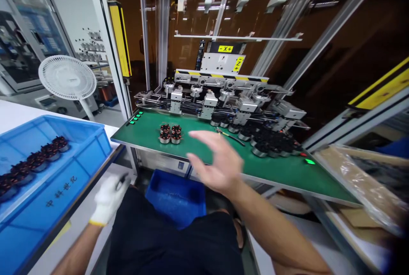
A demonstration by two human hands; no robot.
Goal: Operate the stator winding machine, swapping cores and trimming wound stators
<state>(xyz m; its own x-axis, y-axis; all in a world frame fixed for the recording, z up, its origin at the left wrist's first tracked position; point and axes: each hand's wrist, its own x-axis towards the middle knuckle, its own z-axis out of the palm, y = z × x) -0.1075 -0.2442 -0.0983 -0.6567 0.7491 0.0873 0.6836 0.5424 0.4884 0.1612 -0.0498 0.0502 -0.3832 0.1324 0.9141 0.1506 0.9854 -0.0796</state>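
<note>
My right hand (217, 161) is bare, held in the air over the front edge of the green work table (287, 170), with fingers stretched out and nothing in it. A small cluster of copper-wound motor stators (170, 133) stands on the green table just left of that hand. My left hand (109, 197) wears a white glove and hangs low beside the big blue bin (86, 151); its fingers look curled, and a small dark thing shows at them. Several more stators (38, 158) lie in a row inside that bin.
A winding machine (223, 100) with several fixtures fills the back of the green table, with dark motor parts (271, 143) piled at its right. A small blue bin (175, 198) sits below the table. A white fan (67, 78) stands left; a plastic-wrapped tray (361, 177) lies right.
</note>
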